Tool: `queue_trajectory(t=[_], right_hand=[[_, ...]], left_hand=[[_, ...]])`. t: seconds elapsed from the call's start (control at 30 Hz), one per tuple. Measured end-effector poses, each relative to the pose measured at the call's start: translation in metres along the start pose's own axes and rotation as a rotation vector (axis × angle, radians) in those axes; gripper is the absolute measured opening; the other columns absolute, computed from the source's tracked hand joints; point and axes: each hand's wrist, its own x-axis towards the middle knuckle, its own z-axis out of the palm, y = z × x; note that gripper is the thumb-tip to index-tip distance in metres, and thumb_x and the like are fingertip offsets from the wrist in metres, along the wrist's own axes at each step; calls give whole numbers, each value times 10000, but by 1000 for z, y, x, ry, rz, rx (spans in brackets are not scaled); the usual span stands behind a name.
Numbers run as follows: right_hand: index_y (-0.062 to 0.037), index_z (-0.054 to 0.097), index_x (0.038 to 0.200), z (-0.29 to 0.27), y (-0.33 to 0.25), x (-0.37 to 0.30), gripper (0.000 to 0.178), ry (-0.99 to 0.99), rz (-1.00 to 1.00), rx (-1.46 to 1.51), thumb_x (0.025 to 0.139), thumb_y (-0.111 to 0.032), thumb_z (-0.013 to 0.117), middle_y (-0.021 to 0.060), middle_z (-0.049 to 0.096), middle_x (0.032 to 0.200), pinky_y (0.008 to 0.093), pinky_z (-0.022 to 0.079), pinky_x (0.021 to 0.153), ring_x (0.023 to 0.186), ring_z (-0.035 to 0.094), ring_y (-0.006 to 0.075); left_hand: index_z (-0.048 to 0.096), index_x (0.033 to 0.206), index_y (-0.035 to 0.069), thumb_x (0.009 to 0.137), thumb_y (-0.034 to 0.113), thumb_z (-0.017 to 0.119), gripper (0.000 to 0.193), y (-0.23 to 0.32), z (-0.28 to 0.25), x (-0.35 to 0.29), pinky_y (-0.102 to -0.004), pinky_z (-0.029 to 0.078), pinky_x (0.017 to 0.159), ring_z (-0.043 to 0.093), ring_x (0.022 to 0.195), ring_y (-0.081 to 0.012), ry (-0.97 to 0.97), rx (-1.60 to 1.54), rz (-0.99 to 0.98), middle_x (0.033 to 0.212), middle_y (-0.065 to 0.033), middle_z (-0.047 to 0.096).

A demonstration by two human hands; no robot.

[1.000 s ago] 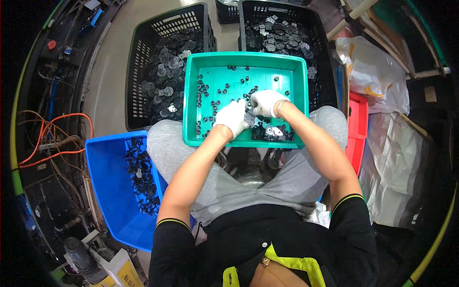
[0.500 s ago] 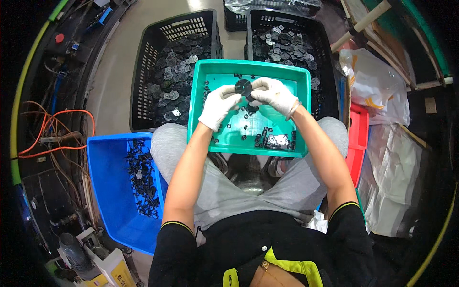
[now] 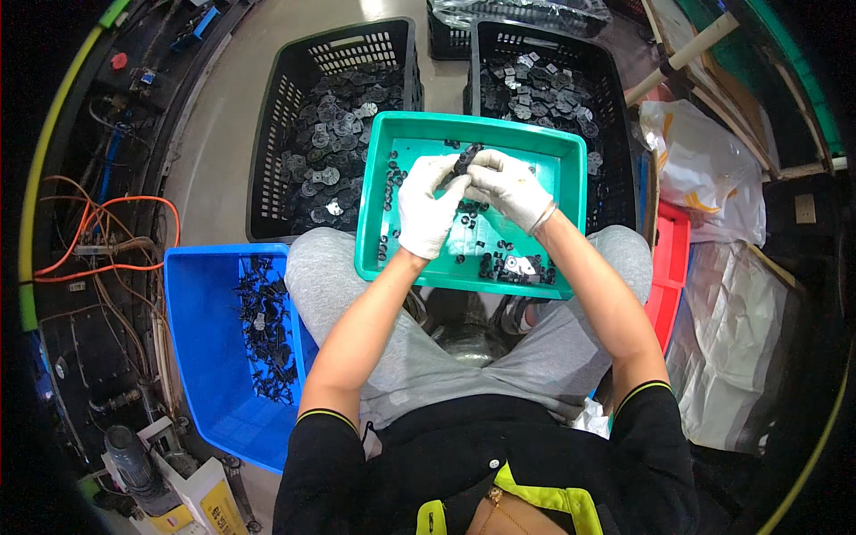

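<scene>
Both of my hands, in white gloves, meet above a green tray (image 3: 364, 227) that rests across my lap. Between the fingertips of my left hand (image 3: 431, 201) and my right hand (image 3: 510, 185) is a black round plastic part (image 3: 467, 159), tilted nearly edge-on. Both hands are closed on it, and the fingers cover some of its lower side. Small black ring-like pieces (image 3: 392, 187) lie along the tray's left side and under my hands. More of them are heaped near its front right corner, around flat shiny pieces (image 3: 520, 266).
Two black crates, left (image 3: 272, 183) and right (image 3: 624, 169), beyond the tray hold flat dark parts. At my left, a blue bin (image 3: 201, 357) contains black spiky pieces. A red bin (image 3: 669, 276) and white plastic bags (image 3: 709, 169) are at the right. Orange cable (image 3: 134, 201) loops at far left.
The black round part has turned from facing up to nearly edge-on. My left hand has moved right and rolled, bringing my hands closer together. The whole view has shifted slightly.
</scene>
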Motion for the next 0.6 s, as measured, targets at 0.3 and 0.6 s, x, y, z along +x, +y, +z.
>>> queue_trajectory(t=[0.3,0.6], right_hand=[[16,524,1057,0,3,0,290,-24,-11,3,850,-167,611,90,581,1017,278,507,819,897,596,162],[-57,646,919,-10,-32,-23,307,-120,10,-1568,689,-259,667,150,655,865,382,508,677,775,635,308]], left_hand=[[643,965,25,732,13,660,234,1,-2,1,-256,471,693,576,756,-159,17,131,126,841,-71,572],[539,1087,-65,746,48,688,388,-36,-67,48,-186,420,529,566,628,-103,550,-264,-462,802,-76,625]])
